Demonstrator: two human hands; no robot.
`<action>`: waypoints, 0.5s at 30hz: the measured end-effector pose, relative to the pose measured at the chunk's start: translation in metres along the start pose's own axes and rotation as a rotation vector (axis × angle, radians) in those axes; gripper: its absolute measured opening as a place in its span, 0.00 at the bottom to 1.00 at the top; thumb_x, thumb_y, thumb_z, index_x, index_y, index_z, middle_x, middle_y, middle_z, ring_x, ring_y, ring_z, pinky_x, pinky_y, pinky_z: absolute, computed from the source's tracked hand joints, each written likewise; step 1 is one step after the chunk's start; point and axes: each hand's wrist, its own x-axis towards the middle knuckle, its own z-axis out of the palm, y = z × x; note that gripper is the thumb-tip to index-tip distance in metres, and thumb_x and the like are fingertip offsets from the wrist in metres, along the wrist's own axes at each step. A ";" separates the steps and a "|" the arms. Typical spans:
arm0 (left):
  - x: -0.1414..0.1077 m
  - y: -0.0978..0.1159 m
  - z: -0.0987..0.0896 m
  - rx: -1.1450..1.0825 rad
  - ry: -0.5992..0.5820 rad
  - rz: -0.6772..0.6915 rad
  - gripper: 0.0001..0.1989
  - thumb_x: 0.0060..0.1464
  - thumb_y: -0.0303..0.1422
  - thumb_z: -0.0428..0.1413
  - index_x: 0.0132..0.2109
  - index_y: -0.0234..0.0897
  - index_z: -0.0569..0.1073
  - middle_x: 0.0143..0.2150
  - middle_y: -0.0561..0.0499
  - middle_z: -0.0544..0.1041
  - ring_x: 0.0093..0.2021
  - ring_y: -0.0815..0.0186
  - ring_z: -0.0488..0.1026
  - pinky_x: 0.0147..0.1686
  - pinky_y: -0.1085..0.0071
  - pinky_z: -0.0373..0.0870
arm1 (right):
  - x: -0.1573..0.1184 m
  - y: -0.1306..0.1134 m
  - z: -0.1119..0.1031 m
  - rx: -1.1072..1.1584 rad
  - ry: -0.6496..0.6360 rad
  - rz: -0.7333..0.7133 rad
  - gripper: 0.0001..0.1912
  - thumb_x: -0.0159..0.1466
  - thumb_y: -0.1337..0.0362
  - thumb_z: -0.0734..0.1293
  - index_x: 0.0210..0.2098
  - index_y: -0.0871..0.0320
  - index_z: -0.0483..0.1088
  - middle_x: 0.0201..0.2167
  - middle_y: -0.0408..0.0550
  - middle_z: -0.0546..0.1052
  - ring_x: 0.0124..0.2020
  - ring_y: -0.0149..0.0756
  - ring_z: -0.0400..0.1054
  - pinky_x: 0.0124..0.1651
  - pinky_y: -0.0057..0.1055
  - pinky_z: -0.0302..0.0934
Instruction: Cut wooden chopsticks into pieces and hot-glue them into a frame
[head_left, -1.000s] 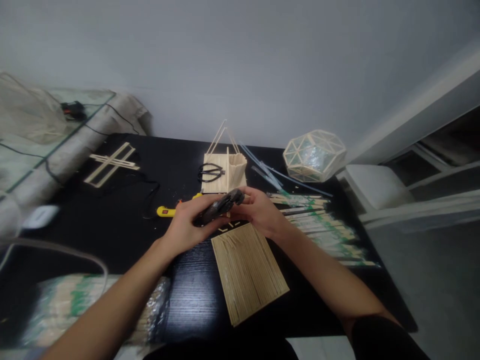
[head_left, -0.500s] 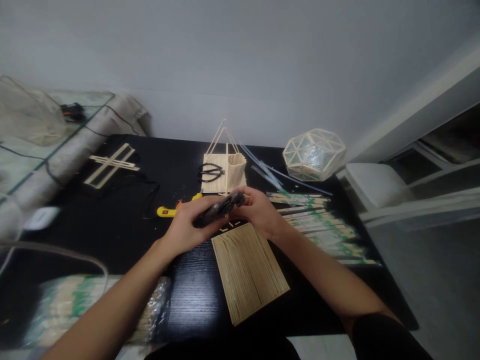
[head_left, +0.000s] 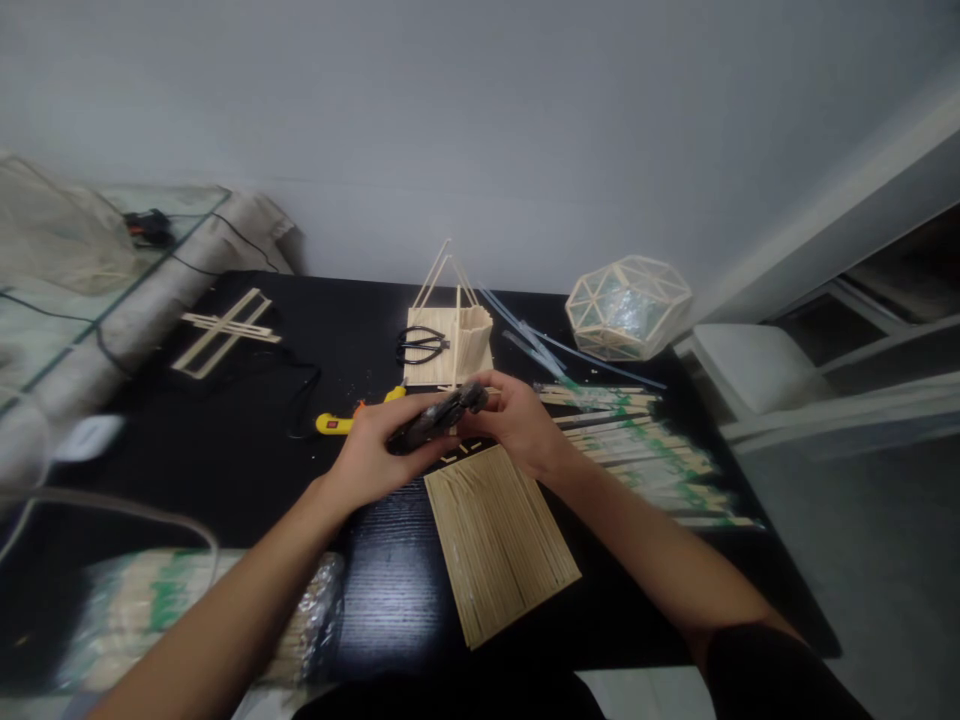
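The thin, pale stick [head_left: 458,335] has shifted slightly.

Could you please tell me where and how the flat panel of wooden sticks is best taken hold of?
The panel is probably best held by its left and right edges, coming from the near side. It lies flat and looks thin; the left hand, right hand and black tool are near its far end.

Panel [head_left: 502,545] before pliers [head_left: 439,417], scissors [head_left: 421,346] behind
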 end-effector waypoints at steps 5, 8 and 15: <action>-0.001 -0.003 -0.003 -0.008 -0.037 -0.040 0.16 0.56 0.35 0.70 0.51 0.37 0.83 0.38 0.49 0.86 0.32 0.66 0.82 0.38 0.71 0.80 | 0.000 0.000 0.000 0.001 0.007 -0.007 0.29 0.47 0.58 0.87 0.39 0.55 0.70 0.33 0.42 0.84 0.32 0.35 0.81 0.42 0.34 0.78; -0.001 -0.004 -0.003 -0.010 -0.026 -0.039 0.16 0.56 0.35 0.69 0.51 0.36 0.83 0.38 0.49 0.86 0.32 0.66 0.81 0.37 0.72 0.80 | -0.001 -0.001 0.000 0.007 0.004 -0.007 0.28 0.48 0.58 0.86 0.40 0.55 0.70 0.33 0.42 0.84 0.32 0.35 0.81 0.43 0.35 0.78; 0.000 -0.002 -0.002 0.007 -0.028 0.001 0.17 0.57 0.33 0.69 0.53 0.38 0.83 0.41 0.48 0.87 0.34 0.65 0.83 0.39 0.71 0.82 | -0.003 -0.006 0.002 -0.028 0.010 -0.002 0.29 0.47 0.57 0.86 0.39 0.54 0.70 0.32 0.41 0.83 0.31 0.36 0.80 0.41 0.35 0.77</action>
